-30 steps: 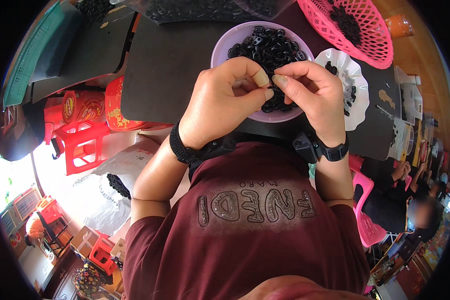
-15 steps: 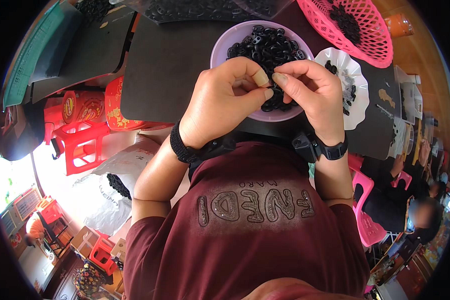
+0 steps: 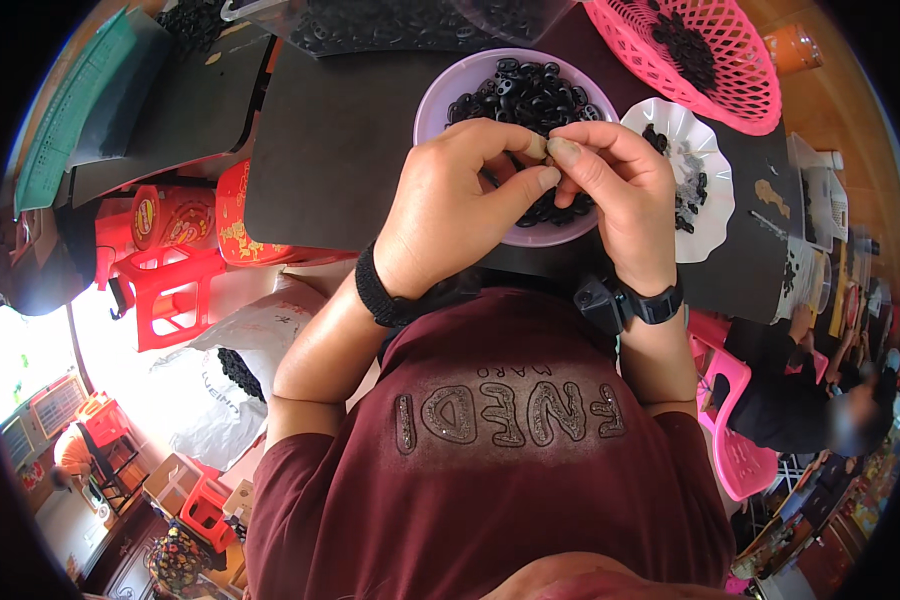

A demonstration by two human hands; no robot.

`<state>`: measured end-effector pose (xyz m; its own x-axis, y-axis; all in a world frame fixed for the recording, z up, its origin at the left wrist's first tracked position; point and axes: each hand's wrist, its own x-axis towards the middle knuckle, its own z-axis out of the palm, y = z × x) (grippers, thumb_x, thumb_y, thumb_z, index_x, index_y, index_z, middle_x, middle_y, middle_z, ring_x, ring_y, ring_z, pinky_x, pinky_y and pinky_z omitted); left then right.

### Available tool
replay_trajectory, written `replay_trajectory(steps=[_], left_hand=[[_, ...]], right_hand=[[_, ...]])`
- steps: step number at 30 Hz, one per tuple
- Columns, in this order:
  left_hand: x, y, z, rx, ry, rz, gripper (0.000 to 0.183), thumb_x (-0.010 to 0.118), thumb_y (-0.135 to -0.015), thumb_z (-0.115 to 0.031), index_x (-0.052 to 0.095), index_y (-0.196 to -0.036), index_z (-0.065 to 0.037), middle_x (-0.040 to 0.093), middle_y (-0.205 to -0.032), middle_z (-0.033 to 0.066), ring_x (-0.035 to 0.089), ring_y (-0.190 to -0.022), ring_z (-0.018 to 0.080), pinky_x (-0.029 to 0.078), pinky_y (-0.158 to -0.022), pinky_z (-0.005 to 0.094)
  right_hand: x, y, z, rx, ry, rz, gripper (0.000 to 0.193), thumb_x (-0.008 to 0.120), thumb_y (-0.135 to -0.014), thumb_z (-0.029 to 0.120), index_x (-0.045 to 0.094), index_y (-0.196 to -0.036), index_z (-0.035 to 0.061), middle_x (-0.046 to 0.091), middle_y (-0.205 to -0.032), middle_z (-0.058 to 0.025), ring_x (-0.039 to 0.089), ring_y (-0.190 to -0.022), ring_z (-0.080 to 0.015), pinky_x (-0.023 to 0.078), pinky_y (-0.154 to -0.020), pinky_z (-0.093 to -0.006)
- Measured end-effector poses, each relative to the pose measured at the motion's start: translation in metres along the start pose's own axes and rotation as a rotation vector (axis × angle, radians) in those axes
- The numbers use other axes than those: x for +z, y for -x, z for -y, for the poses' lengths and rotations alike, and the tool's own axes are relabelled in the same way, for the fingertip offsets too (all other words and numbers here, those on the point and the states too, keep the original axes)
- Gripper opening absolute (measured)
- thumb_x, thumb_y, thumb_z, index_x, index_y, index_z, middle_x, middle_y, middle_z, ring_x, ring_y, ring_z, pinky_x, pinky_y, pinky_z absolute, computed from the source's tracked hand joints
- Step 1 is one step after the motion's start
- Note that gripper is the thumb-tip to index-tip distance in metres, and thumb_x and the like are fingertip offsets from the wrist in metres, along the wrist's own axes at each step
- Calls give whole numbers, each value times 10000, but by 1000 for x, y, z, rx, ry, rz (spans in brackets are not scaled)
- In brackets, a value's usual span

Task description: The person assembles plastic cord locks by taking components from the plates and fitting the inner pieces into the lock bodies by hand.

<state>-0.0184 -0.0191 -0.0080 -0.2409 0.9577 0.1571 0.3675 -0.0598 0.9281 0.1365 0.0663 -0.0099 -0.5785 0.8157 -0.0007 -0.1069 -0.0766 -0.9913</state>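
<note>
Far left: green mesh basket (image 3: 65, 120), by the outer edge of a neighbouring dark desk (image 3: 200, 105). Next, along the far edge of the main desk (image 3: 330, 140): clear plastic bin (image 3: 370, 42), dark pieces inside. Left hand (image 3: 440, 205) over the near edge, partly covering the lilac bowl (image 3: 433, 115); thumb and index fingers curled in, tips close. Pinch likely, but on what, cannot tell.

Lilac bowl by the near edge, well right of the desk's left edge, heaped with black oval plastic pieces (image 3: 515, 100), two-holed where readable. Jumbled every which way, some flat with holes up, some tipped; no shared long axis. Any piece between the fingertips: hidden above the bowl, so no reading its direction or long axis. Handling, judged by look: light, stiff, smooth enough to slip, probably not fragile; best taken across the narrow sides, clear of the holes.

Right hand (image 3: 625, 190) over the bowl's right rim; thumb and index fingers drawn close, right beside the left tips; contents hidden, cannot tell.

Just right: white fluted dish (image 3: 713, 215), more black pieces on it. Toward the far right corner: pink openwork basket (image 3: 745, 112), dark pieces inside.
</note>
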Motion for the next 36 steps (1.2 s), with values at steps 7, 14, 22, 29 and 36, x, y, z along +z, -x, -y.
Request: replay_trajectory(steps=[7, 14, 22, 29, 36], left_hand=[[14, 4, 5, -28, 178, -108, 157, 700, -876, -86, 665, -1000, 4, 677, -830, 37, 600, -682, 59, 482, -555, 193], [14, 4, -1, -120, 311, -92, 151, 666, -904, -102, 651, -996, 18, 638, -772, 16, 542, -617, 43, 444, -525, 186], [12, 7, -2, -124, 342, -92, 146, 659, -905, -100, 657, -984, 23, 626, -745, 17, 539, -602, 45, 435, -523, 181], [12, 11, 1, -150, 381, -115, 143, 653, -910, -99, 658, -982, 24, 615, -721, 17, 534, -581, 46, 421, -512, 178], [8, 10, 5, -166, 367, -109, 134, 651, -912, -100, 658, -968, 21, 609, -705, 12, 528, -566, 45, 417, -507, 179]], right_hand=[[-1, 2, -2, 30, -171, -29, 186, 670, -893, 101, 689, -1034, -19, 670, -859, -51, 583, -657, -95, 475, -605, -217], [0, 6, 0, -2, -166, -38, 190, 664, -895, 92, 689, -1047, -19, 678, -869, -59, 587, -659, -100, 473, -607, -215], [7, 9, -1, -149, -13, -72, 167, 658, -892, 31, 691, -1051, -9, 667, -889, -50, 602, -704, -75, 503, -644, -190], [12, 10, -1, -202, 85, -54, 156, 653, -890, 9, 691, -1039, -13, 648, -922, -41, 605, -707, -74, 504, -638, -192], [15, 9, -8, -288, 203, -48, 142, 654, -882, -7, 687, -1019, -22, 643, -928, -48, 612, -718, -74, 495, -635, -191]])
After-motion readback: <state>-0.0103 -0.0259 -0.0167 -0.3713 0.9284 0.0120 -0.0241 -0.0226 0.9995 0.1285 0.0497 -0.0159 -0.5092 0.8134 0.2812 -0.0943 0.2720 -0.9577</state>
